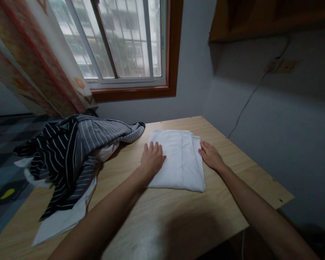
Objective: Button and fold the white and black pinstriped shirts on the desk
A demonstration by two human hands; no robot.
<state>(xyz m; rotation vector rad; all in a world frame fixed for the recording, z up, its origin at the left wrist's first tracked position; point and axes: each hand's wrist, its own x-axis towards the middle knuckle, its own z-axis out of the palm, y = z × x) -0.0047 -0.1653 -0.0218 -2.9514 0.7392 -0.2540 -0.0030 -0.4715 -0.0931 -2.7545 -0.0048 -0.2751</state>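
Observation:
A white shirt (176,162), folded into a flat, roughly square bundle, lies on the wooden table. A button placket runs down its middle, and a layer sticks out a little at the far right corner. My left hand (152,157) rests palm down on its left edge, fingers spread and thumb pointing right. At the right edge, near the far corner, my right hand (210,154) touches the fabric with outstretched fingertips, its thumb a little apart. Neither hand visibly grips the cloth.
On the table's (130,216) left lies a rumpled heap of black and grey striped clothes (78,144), with white cloth (67,220) under it. A curtain (40,57) and window (124,39) stand behind. A cable (245,104) hangs down the right wall.

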